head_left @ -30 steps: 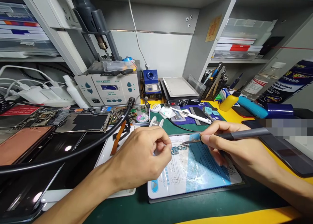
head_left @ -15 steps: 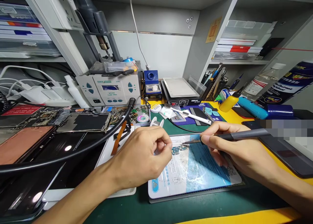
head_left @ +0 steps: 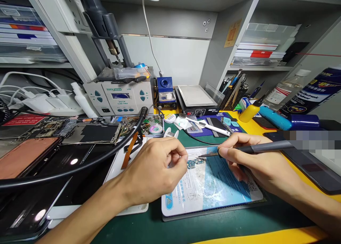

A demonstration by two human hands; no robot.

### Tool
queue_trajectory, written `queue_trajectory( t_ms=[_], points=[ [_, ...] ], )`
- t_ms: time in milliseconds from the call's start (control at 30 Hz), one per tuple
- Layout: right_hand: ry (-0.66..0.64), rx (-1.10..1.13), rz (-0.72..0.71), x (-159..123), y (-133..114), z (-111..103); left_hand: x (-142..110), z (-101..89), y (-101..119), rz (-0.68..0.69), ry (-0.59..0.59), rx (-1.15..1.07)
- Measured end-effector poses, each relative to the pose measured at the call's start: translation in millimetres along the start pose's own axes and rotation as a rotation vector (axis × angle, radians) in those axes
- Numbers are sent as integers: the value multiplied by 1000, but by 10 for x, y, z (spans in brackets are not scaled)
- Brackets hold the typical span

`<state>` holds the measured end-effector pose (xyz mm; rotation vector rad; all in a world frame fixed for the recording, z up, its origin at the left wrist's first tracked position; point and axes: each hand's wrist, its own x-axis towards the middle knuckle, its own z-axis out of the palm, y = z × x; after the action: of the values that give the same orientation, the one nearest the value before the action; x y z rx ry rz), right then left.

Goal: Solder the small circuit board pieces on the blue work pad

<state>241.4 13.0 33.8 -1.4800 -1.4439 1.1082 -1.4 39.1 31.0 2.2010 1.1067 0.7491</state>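
My right hand (head_left: 245, 153) grips a soldering iron (head_left: 269, 146) like a pen. Its fine tip points left, at the upper edge of a small blue circuit board (head_left: 195, 163). My left hand (head_left: 160, 166) is closed in a pinch just left of the board. From its fingertips a thin strand of solder wire (head_left: 193, 156) runs toward the iron tip. A wire spool (head_left: 171, 133) stands behind that hand. Under the board lies a white and blue booklet-like pad (head_left: 221, 194); the left fingers hide the board's left end.
A thick black hose (head_left: 106, 155) arcs across the left side, from a hot-air station (head_left: 122, 96). Behind the pad lie a white brush-like tool (head_left: 205, 125) and a parts tray (head_left: 144, 126). A yellow bottle (head_left: 250, 110) and a dark phone (head_left: 306, 162) sit at right.
Almost nothing differs. Both hands, the iron and the board keep their places.
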Motion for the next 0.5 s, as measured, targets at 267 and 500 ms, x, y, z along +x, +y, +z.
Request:
queue_trajectory(
  t_ms=[267,500],
  points=[
    [1,35,15,-18,-24,36,0,5,-1,5,8,-4],
    [46,123,5,5,-67,48,5,-12,17,-8,12,-11]
  ],
)
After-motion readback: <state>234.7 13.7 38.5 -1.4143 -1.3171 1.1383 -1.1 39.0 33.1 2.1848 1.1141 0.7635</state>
